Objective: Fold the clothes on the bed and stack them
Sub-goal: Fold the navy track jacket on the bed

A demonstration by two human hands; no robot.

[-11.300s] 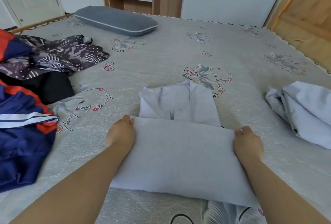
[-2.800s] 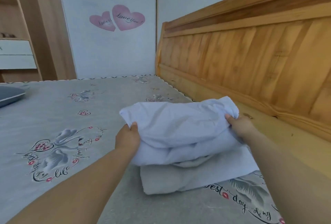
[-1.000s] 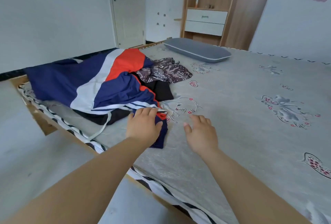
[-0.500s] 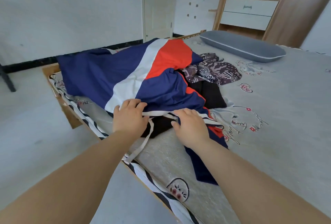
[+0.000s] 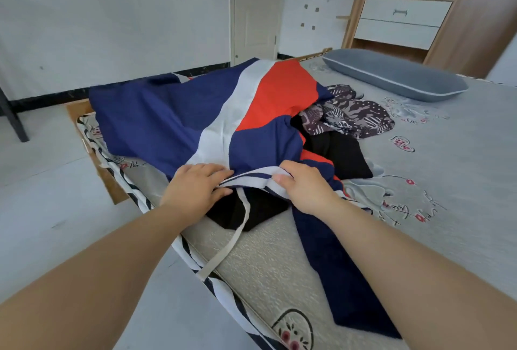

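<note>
My two hands sit side by side on the near hem of the navy, white and red garment (image 5: 212,114), right at the corner of the bed (image 5: 447,181). The left hand (image 5: 195,190) lies on the striped hem band with fingers fairly straight and the thumb tucked under the edge, so it looks like a light pinch. The right hand (image 5: 305,187) has its fingers curled over the same band and its thumb beneath, gripping the cloth.

What the next move turns on is how the garment lies from me. It spreads away from my hands, up and to the left, toward the foot corner of the bed, with the white stripe running diagonally from my left hand to the far edge. That is its long axis as far as I can judge. A navy part trails the other way, toward me, below my right wrist. Both hands are equally near the hem; the left is nearer the bulk of the cloth.

A black garment (image 5: 338,153) lies partly under it, and a white strap (image 5: 232,237) hangs over the mattress edge below my left hand. A patterned dark garment (image 5: 349,117) lies just beyond, a grey pillow (image 5: 391,75) farther back.

I would judge the garment must be lifted clear of the pile and drawn to the open bed on my right.
</note>
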